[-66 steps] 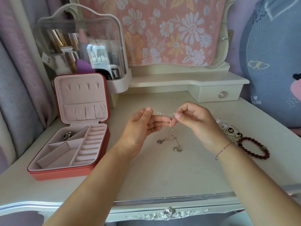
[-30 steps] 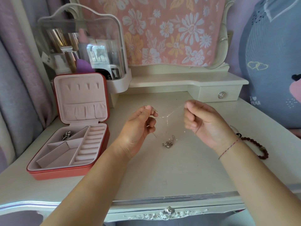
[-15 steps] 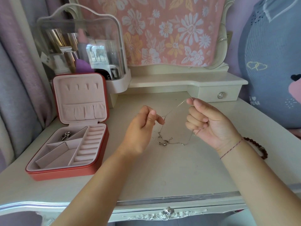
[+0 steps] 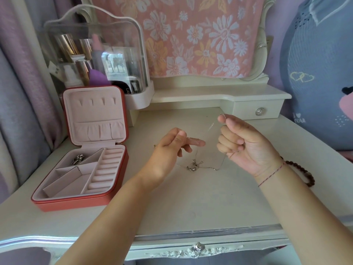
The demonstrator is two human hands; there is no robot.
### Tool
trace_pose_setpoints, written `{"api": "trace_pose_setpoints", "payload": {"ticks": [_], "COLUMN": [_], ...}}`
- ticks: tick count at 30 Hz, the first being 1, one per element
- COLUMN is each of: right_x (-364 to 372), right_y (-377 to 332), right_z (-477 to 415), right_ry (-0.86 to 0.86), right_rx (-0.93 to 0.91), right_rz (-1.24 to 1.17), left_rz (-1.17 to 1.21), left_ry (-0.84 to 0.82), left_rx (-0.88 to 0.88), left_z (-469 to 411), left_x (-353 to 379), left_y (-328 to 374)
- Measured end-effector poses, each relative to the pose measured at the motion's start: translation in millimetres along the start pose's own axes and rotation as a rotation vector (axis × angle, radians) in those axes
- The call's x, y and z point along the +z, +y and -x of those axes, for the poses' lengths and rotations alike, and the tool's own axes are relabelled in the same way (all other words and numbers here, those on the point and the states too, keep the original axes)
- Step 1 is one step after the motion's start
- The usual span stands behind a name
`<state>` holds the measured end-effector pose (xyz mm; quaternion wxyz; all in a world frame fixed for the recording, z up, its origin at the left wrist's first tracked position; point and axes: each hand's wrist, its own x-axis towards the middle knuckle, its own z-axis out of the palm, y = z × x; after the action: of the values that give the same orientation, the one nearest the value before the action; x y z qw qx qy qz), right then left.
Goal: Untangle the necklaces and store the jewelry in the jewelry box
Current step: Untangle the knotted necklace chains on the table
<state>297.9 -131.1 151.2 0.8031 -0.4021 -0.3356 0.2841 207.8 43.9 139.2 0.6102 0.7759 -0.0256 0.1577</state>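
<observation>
— Where are the necklaces [image 4: 193, 166] at this point?

— Mostly a small knot of chain and pendants lying on the table [image 4: 191, 207], between the two hands and well to the right of the open jewelry box [image 4: 76, 204]. One thin strand rises from the knot.

— Who has that strand?

— The right hand [image 4: 246, 148] pinches its end between thumb and forefinger. Its other fingers are curled, and a loop trails out under the fist. The left hand [image 4: 170, 150] has its forefinger stretched out with chain lying across it. Whether the thumb pins the chain there, I cannot tell.

— How will they handle?

— Feather-light, limp and very fine, I'd judge, and slippery between bare fingertips. A hard pull would likely tighten the knot or snap a link.

— So where should one take hold?

— Close beside the knot, with one strand in each hand's fingertips, easing the loops apart rather than hauling from the far ends. The pendants and clasp probably offer the firmest hold when it's time to lift a freed necklace across to the box.
</observation>
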Motion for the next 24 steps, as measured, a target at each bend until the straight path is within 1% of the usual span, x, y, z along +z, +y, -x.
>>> {"api": "trace_pose_setpoints", "payload": {"ticks": [2,4,7,11,17,21,24], "right_x": [0,1,2,4,3,5,9], "right_y": [-1,-3,-4,-4,1,7,11], "right_z": [0,0,0,0,-3,-5,-4], "right_ry": [0.034,0.095,0.198,0.261,0.308,0.274,0.217], "right_rx": [-0.001,-0.003,-0.006,-0.005,0.012,0.085,0.165], "right_rz": [-0.015,-0.036,-0.072,-0.116,-0.097,-0.069,0.015], "left_rz": [0.140,0.275,0.404,0.440,0.366,0.417,0.508], "left_ry": [-0.038,-0.043,-0.056,-0.094,-0.062,-0.080,-0.106], "left_rx": [-0.030,-0.072,-0.090,-0.046,-0.016,0.000,-0.016], "left_z": [0,-1,-3,-3,-1,-1,-1], "left_x": [-1,-1,-4,-8,-8,-9,-10], "left_y": [2,3,2,3,4,5,5]}}
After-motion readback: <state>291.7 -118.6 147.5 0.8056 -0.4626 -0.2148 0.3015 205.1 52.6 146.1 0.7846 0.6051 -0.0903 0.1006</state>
